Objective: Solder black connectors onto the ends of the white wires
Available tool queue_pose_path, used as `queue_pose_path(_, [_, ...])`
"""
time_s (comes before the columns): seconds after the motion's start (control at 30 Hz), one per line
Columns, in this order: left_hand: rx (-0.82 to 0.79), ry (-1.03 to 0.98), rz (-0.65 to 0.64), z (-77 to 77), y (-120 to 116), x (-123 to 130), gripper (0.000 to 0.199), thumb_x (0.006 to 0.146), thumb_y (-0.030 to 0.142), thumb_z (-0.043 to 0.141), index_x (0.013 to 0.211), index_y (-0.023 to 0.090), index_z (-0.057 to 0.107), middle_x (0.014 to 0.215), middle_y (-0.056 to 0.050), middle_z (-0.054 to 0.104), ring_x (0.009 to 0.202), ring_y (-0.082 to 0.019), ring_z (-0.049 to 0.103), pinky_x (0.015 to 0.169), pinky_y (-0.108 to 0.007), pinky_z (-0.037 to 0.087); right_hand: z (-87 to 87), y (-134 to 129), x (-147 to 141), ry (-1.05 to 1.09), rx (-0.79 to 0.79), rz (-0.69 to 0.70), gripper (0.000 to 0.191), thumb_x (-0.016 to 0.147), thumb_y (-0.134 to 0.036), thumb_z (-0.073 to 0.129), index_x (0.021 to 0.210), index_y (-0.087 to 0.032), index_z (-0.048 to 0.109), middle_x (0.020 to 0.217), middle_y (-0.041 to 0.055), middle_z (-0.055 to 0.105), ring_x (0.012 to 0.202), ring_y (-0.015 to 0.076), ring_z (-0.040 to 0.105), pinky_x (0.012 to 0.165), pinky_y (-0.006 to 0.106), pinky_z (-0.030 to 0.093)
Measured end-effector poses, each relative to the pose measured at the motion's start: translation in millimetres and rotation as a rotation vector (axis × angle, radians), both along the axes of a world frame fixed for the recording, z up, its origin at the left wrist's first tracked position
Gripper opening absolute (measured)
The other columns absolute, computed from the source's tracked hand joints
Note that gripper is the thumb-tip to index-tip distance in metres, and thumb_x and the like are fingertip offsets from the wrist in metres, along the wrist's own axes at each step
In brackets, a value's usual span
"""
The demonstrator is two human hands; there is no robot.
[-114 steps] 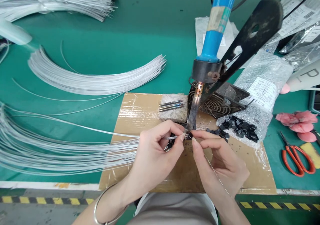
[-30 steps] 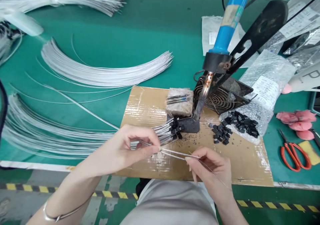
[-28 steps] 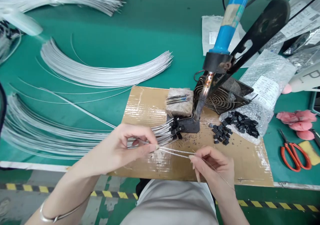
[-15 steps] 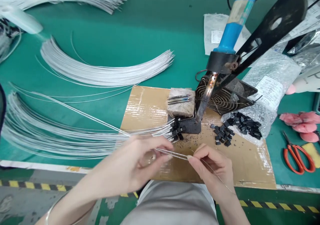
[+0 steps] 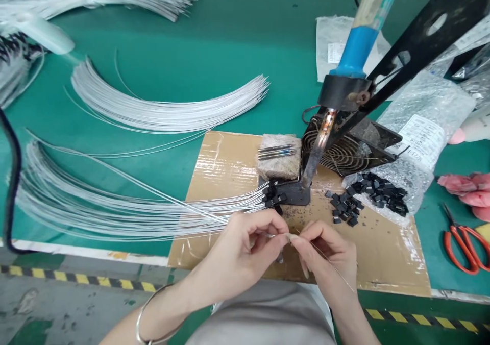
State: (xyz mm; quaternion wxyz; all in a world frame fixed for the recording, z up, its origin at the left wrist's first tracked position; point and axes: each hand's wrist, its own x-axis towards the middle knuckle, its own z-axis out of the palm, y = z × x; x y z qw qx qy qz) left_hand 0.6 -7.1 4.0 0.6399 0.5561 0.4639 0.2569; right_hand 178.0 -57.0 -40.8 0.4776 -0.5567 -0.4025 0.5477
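A pair of long white wires [image 5: 161, 186] runs from the left into my left hand [image 5: 248, 253], whose thumb and forefinger are pinched around them. The wire ends go toward my right hand [image 5: 329, 255], its thumb and forefinger also closed at that spot. The fingertips of both hands almost meet, so the ends are hidden. A thin bare strand, perhaps solder wire [image 5: 337, 272], passes through my right hand and trails over its palm side. Behind my left hand lies a bundle of white wires with black connectors [image 5: 273, 194] on their ends.
A soldering iron [image 5: 321, 136] slants down from a black stand beside a small fan [image 5: 344, 153]. Loose black connector housings [image 5: 344, 207] lie on the cardboard [image 5: 386, 263]. Red-handled scissors [image 5: 459, 248] are at right. Another white wire bundle [image 5: 168, 115] lies behind.
My left hand has slid right along the wires until its fingertips come close to my right hand's. My right hand stays about where it was. The view has shifted slightly.
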Motion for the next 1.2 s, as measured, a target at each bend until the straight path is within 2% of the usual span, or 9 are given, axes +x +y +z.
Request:
queue_pose_path(0.27, [-0.004,0.043,0.045,-2.8,-5.6,7.0,0.010,0.090,0.021,0.065,0.080,0.018,0.067,0.064,0.002,0.060,0.055,-0.010,0.043,0.049,-0.024,0.030,13.5,-3.0,-2.3,-0.055,-0.154,-0.068,0.048,0.091,-0.053,0.082,0.063,-0.020,0.062,0.052,-0.0055,0.047,0.047,0.0081,0.040,0.047,0.022,0.030])
queue_pose_path(0.33, [0.004,0.061,0.040,-3.3,-4.9,8.2,0.009,0.088,0.020,0.066,0.081,0.016,0.070,0.065,0.001,0.064,0.053,-0.009,0.043,0.047,-0.022,0.030,9.8,-4.7,3.9,-0.113,-0.185,-0.097,0.049,0.091,-0.054,0.082,0.061,-0.019,0.064,0.049,-0.0046,0.049,0.045,0.0083,0.045,0.047,0.021,0.037])
queue_pose_path(0.43, [-0.014,0.087,0.058,-5.0,-2.5,8.1,0.010,0.087,0.021,0.067,0.084,0.014,0.074,0.065,0.000,0.068,0.048,-0.007,0.042,0.044,-0.020,0.030,-6.3,0.2,25.9,-0.070,-0.043,-0.115,0.040,0.092,-0.055,0.080,0.075,-0.019,0.080,0.059,0.0032,0.069,0.050,0.0154,0.063,0.050,0.024,0.054])
queue_pose_path(0.53, [-0.018,0.106,0.096,-7.8,-1.1,7.2,0.013,0.087,0.023,0.069,0.085,0.013,0.077,0.065,-0.002,0.071,0.048,-0.006,0.040,0.044,-0.020,0.029,-21.7,9.9,53.5,0.116,0.103,-0.017,0.068,0.097,-0.077,0.054,0.096,-0.019,0.090,0.079,0.0164,0.083,0.061,0.0296,0.078,0.048,0.037,0.064])
queue_pose_path(0.63, [-0.015,0.101,0.129,-10.9,-0.2,7.1,0.015,0.087,0.024,0.069,0.083,0.013,0.078,0.069,-0.004,0.075,0.050,-0.007,0.044,0.047,-0.020,0.032,-22.2,12.5,66.6,0.090,0.122,-0.076,0.069,0.098,-0.076,0.052,0.087,-0.021,0.091,0.065,0.0137,0.079,0.050,0.0247,0.072,0.043,0.033,0.061])
queue_pose_path(0.73, [-0.044,0.069,0.159,-11.4,0.4,7.6,0.015,0.088,0.025,0.070,0.082,0.014,0.077,0.070,-0.004,0.075,0.052,-0.008,0.048,0.048,-0.021,0.034,-9.4,5.5,53.3,0.017,0.056,-0.176,0.053,0.094,-0.067,0.070,0.077,-0.020,0.089,0.059,0.0094,0.075,0.046,0.0195,0.068,0.041,0.027,0.058])
queue_pose_path(0.8, [-0.032,0.045,0.189,-9.3,0.5,7.7,0.014,0.088,0.026,0.070,0.082,0.015,0.076,0.067,-0.002,0.073,0.053,-0.009,0.049,0.049,-0.021,0.034,0.0,0.5,33.5,-0.038,0.021,-0.283,0.031,0.095,-0.049,0.079,0.087,-0.021,0.090,0.071,0.0078,0.079,0.054,0.0172,0.070,0.045,0.022,0.058])
queue_pose_path(0.97, [-0.011,0.003,0.218,-1.6,3.4,6.0,0.018,0.090,0.029,0.068,0.080,0.016,0.075,0.068,-0.003,0.072,0.054,-0.011,0.053,0.050,-0.022,0.038,7.7,3.6,-7.6,0.115,-0.014,-0.141,0.016,0.098,-0.040,0.079,0.098,-0.028,0.090,0.078,0.0038,0.081,0.060,0.0128,0.072,0.054,0.018,0.063])
queue_pose_path(1.2, [0.020,-0.043,0.216,-0.8,0.7,7.2,0.015,0.093,0.027,0.070,0.082,0.018,0.073,0.069,-0.003,0.077,0.059,-0.013,0.065,0.056,-0.021,0.049,8.6,6.4,-10.4,0.367,-0.038,-0.052,0.012,0.098,-0.037,0.080,0.103,-0.031,0.090,0.082,0.0032,0.085,0.063,0.0103,0.073,0.054,0.015,0.063])
